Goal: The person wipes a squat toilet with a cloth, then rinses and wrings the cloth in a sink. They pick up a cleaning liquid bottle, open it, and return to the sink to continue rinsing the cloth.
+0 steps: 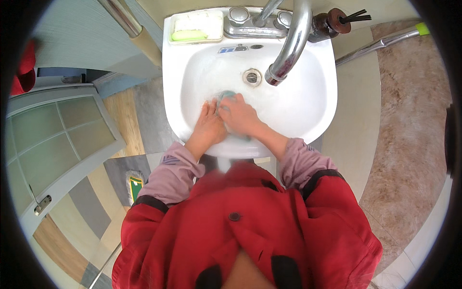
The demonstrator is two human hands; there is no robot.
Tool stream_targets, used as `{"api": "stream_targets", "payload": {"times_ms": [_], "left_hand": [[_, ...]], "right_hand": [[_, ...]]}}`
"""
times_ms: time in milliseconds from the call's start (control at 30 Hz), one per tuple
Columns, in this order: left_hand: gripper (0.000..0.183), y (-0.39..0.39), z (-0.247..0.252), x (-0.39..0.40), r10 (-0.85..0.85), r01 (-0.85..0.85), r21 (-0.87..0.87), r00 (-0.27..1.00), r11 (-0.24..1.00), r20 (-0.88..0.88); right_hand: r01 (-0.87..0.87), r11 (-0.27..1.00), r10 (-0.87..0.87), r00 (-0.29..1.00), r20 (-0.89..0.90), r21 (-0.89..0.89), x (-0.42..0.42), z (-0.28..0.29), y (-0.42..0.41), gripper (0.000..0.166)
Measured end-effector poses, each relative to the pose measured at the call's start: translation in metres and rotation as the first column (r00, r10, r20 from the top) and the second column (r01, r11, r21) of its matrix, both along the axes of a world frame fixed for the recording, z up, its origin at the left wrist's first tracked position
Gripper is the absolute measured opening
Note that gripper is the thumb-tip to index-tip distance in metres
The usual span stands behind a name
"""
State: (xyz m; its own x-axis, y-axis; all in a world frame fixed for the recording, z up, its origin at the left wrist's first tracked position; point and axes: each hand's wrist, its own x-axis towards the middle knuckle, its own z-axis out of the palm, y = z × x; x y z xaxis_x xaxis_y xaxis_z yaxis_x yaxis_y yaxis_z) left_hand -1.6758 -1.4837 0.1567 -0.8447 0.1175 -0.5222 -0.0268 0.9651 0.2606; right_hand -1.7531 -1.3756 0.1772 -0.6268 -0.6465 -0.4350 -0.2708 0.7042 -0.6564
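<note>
A white washbasin (303, 104) is in front of me in the head view. My right hand (238, 115) is closed over a blurred grey-green cloth (228, 94), pressed near the front left inside of the bowl. Part of the cloth shows past the fingers, and some greenish material is also visible below the wrist. Right beside it, my left hand (209, 126) has its fingers stretched toward the bowl's wall. Its thumb side is hidden against the right hand, so whether it grips the cloth is unclear.
A curved chrome faucet (294, 47) reaches over the bowl near the drain (252, 77). Behind stand a soap dish (196, 18) with green soap (189, 35) and a dark bottle (321, 28) holding black sticks. A paned door (61, 144) stands at left, with a mop head (135, 186) on the floor.
</note>
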Motion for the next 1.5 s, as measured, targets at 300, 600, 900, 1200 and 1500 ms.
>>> {"api": "stream_targets", "payload": {"times_ms": [300,600,900,1200,1500], "left_hand": [[0.041,-0.006,0.017,-0.005,0.127,-0.093,0.216,0.980,0.972,-0.151],[0.030,-0.007,0.022,0.010,0.168,-0.078,0.204,0.865,0.976,-0.473],[0.030,-0.002,0.027,0.010,0.154,-0.068,0.183,0.844,0.981,-0.513],[0.025,-0.005,0.023,0.011,0.144,-0.080,0.143,0.840,0.986,-0.523],[0.029,-0.003,0.022,0.011,0.203,-0.080,0.225,0.773,0.971,-0.602]], "right_hand": [[-0.023,1.000,0.023,1.000,0.008,0.016,-0.032,-0.001,0.057,0.034],[-0.096,0.879,0.339,0.815,-0.470,0.467,-0.095,-0.007,0.151,0.037],[-0.325,0.901,0.376,0.257,-0.890,0.287,-0.188,-0.034,0.102,0.020],[-0.099,0.941,0.336,0.381,-0.861,0.324,-0.142,-0.041,0.144,0.011],[0.102,0.853,0.113,0.922,-0.371,0.512,-0.023,0.005,0.100,0.041]]}}
